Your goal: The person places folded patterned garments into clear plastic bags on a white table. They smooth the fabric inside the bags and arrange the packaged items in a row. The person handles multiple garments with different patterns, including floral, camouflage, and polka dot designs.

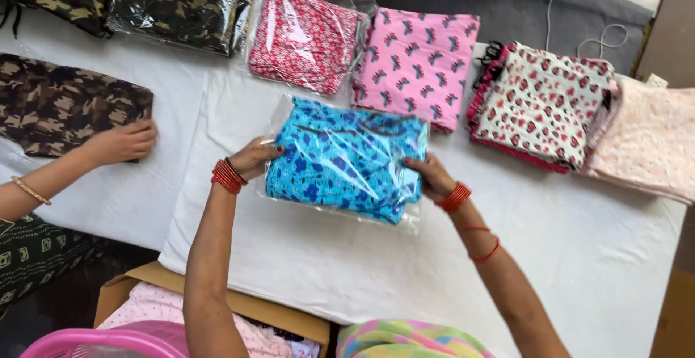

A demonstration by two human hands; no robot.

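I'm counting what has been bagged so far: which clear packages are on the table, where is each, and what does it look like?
Blue package: flat clear bag of blue patterned cloth, table centre, held by left hand and right hand.
Red package: clear bag of red-and-white print, behind the blue one.
Camouflage package: clear bag of green-brown camouflage cloth, far left.
No labels, signs or screens visible.

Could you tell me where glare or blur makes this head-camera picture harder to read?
Head view: white glare streaks the clear bag around the blue garment held between the left hand and right hand; similar sheen on the bagged camouflage garment and bagged red garment; light is soft, shadows faint; overall slightly soft, edges not crisp.
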